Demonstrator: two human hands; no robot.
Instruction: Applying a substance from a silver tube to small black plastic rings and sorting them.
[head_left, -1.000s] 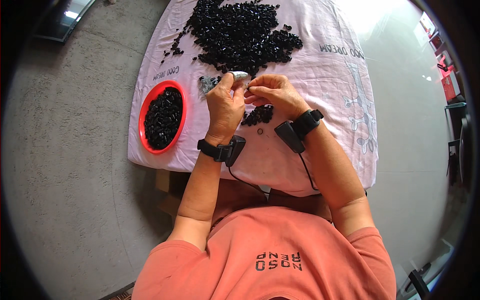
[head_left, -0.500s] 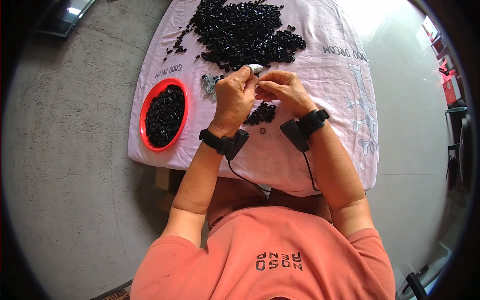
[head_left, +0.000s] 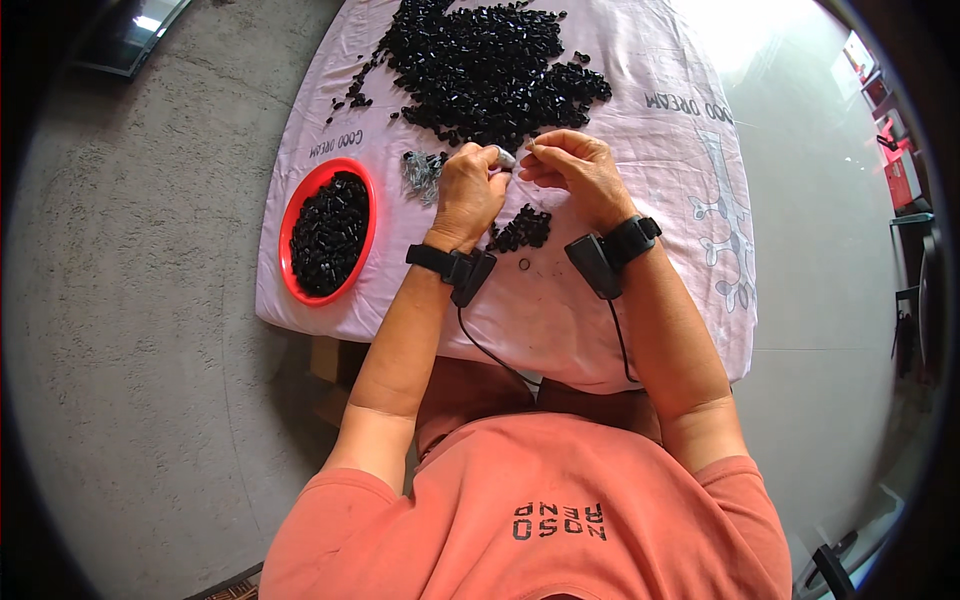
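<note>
My left hand [head_left: 470, 192] is closed above the cloth, with a grey-white covering [head_left: 505, 158] at the tip of its forefinger. Whatever lies between its finger and thumb is too small to make out. Just to its right, my right hand [head_left: 582, 178] pinches with thumb and forefinger, and a tiny pale sliver seems to show at the tips. A small gap parts the two hands. Below them lies a little pile of small black pieces [head_left: 522, 229]. Beside my left hand sits a heap of thin silvery pieces [head_left: 421, 178].
A large heap of small black pieces [head_left: 490, 65] covers the far part of the table. At the left stands a red oval basin [head_left: 373, 215] filled with black pieces. A small ring [head_left: 524, 265] lies on the pink printed cloth [head_left: 650, 180]. Cables hang from both wrist straps.
My hands have drawn slightly apart. The left has turned and lowered a little, and the right has lifted its fingertips away from it. The piles look unchanged.
</note>
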